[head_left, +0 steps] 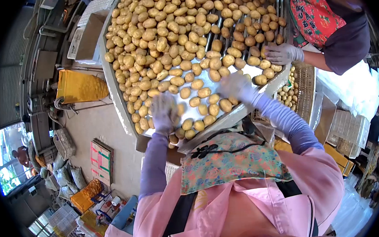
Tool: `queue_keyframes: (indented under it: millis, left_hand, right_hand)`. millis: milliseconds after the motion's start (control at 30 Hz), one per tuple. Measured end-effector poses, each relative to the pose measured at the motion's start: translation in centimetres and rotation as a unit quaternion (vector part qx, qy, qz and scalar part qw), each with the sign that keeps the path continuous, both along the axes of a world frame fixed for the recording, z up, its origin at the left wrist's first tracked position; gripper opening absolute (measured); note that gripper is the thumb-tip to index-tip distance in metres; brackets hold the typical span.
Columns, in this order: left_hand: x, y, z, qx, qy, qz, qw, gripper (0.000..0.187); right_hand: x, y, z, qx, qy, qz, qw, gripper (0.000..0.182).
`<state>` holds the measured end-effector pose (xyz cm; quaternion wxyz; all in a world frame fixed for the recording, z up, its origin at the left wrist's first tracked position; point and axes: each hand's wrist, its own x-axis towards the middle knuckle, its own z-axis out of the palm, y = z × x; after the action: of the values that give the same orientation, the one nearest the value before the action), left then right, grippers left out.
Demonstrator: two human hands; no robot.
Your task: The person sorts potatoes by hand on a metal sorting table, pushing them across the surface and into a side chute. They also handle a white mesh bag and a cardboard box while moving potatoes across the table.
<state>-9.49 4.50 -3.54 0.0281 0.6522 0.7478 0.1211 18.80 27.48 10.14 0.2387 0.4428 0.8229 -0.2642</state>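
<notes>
- The person's left hand (164, 112), gloved and blurred, hung over the near end of the sorting bench (118, 96), fingers pointing down among the potatoes (167, 46); whether its grip was closed on a potato I cannot tell.
- The right hand (238, 87), also gloved and blurred, lay spread over the potatoes near the bench's right edge; its fingers looked apart, but whether they held anything could not be made out.
- The potatoes covered most of the metal bench in a dense layer, thinning toward the near end, where bare metal showed between the two hands.
- A few potatoes sat between the hands, just beside each, near the bench's lower rim.
- A co-worker's gloved hand (282, 53) rested on potatoes at the right edge of the bench, apart from the person's right hand; this co-worker wore a red flowered apron (313, 13).
- A wicker basket (306, 89) holding small potatoes stood beside the bench's right side, below the co-worker's hand.
- A yellow sack (80, 87) lay left of the bench.
- The person wore pink sleeves and a flowered neck cloth (231, 163).
</notes>
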Motion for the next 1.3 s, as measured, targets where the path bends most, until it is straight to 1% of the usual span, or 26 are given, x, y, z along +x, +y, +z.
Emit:
queue_keyframes:
  millis: [33,67,133,200,233,267,367,467,533,600,667,733,833,900,933,967,1000,1033,1067,1100,1133,1167,1200,1233,1267,1300]
  left_hand:
    - [-1.0,0.6,-0.7,-0.015,0.118,-0.022,0.993,0.072]
    - [-1.8,2.3,-1.4,-0.028,0.235,-0.039,0.971,0.074]
    - [2.3,5.4,-4.4,0.171,0.013,0.084,0.982,0.075]
    - [7.9,8.1,0.6,-0.024,0.016,0.172,0.985,0.077]
    - [8.3,7.8,2.1,-0.022,0.019,0.179,0.983,0.077]
    - [9.3,6.5,3.1,-0.033,-0.001,0.121,0.992,0.076]
    - [8.1,0.2,3.3,-0.039,-0.042,0.036,0.998,0.077]
    - [6.0,-7.0,2.9,-0.040,-0.052,-0.009,0.998,0.078]
    - [4.8,-10.9,2.4,-0.047,-0.044,-0.021,0.998,0.076]
    - [2.9,-14.1,2.3,-0.054,0.043,-0.004,0.998,0.073]
    - [1.1,-14.6,3.0,-0.011,0.013,0.143,0.990,0.071]
    - [-1.8,-13.4,2.6,0.055,-0.013,0.198,0.979,0.071]
    - [-3.1,-8.7,2.4,0.021,-0.054,0.279,0.958,0.061]
    - [-1.4,-3.8,2.4,-0.053,-0.010,0.163,0.985,0.054]
    - [1.7,1.3,4.4,-0.258,-0.108,0.281,0.918,0.051]
    - [3.4,-1.9,-3.1,-0.006,0.107,0.083,0.991,0.057]
    - [7.5,0.3,4.0,-0.086,-0.024,0.102,0.991,0.060]
    - [7.8,-0.6,-0.3,-0.050,-0.077,0.041,0.995,0.063]
    - [6.6,-0.8,-0.1,-0.053,-0.078,0.043,0.995,0.063]
    - [4.0,-1.5,0.7,-0.068,-0.111,-0.025,0.991,0.065]
    - [1.8,-2.0,1.9,-0.085,-0.145,-0.094,0.981,0.067]
    - [0.6,-1.1,5.8,-0.203,-0.015,-0.003,0.979,0.073]
    - [-2.6,-2.6,0.1,0.006,-0.006,0.057,0.998,0.077]
    - [-2.9,-1.1,0.8,0.021,-0.059,0.117,0.991,0.076]
    - [-2.3,1.3,1.6,0.022,-0.062,0.120,0.991,0.076]
    - [-1.0,4.2,2.3,-0.029,-0.099,0.224,0.969,0.075]
  right_hand:
    - [7.3,3.0,-9.9,0.191,0.429,0.017,0.883,0.021]
    - [7.8,4.7,-8.7,0.353,0.412,0.048,0.839,0.024]
    - [7.0,6.0,-9.5,0.342,0.281,0.004,0.897,0.050]
    - [4.1,4.3,-10.3,0.349,0.200,0.050,0.914,0.072]
    - [3.1,3.5,-11.0,0.341,0.174,0.057,0.922,0.085]
    - [2.6,2.7,-9.9,0.313,0.190,0.076,0.927,0.089]
    - [2.7,1.0,-10.6,0.265,0.266,0.174,0.910,0.093]
    - [3.6,-3.0,-11.3,0.206,0.170,0.291,0.919,0.089]
    - [1.9,-4.9,-8.7,0.182,0.139,0.284,0.931,0.088]
    - [-0.7,-6.9,-8.2,0.155,0.112,0.272,0.943,0.088]
    - [-3.4,-8.6,-10.1,0.138,0.200,0.336,0.910,0.087]
    - [-5.6,-11.8,-13.0,0.111,0.345,0.314,0.877,0.084]
    - [-7.7,-15.3,-11.0,0.156,0.322,0.345,0.868,0.075]
    - [-7.9,-15.7,-12.6,0.156,0.490,0.462,0.722,0.054]
    - [-7.2,-15.1,-12.5,0.155,0.490,0.463,0.722,0.054]
    - [-5.6,-13.7,-12.2,0.046,0.484,0.467,0.739,0.042]
    - [-3.8,-11.9,-11.8,-0.064,0.470,0.466,0.747,0.031]
    - [-2.0,-9.7,-11.4,-0.025,0.527,0.429,0.733,0.026]
    - [0.0,-7.5,-11.6,0.014,0.583,0.386,0.715,0.021]
    - [2.5,-5.4,-13.2,0.106,0.562,0.371,0.732,0.019]
    - [4.0,-3.2,-7.6,0.102,0.408,0.347,0.838,0.022]
    - [6.5,-0.8,-6.4,0.108,0.447,0.217,0.861,0.024]
    - [6.8,0.7,-3.7,0.107,0.045,0.144,0.983,0.039]
    - [9.7,1.8,-5.9,0.245,0.133,0.071,0.958,0.047]
    - [12.3,3.2,-8.3,0.378,0.219,-0.001,0.900,0.057]
    - [11.6,3.6,-8.7,0.378,0.220,0.003,0.900,0.057]
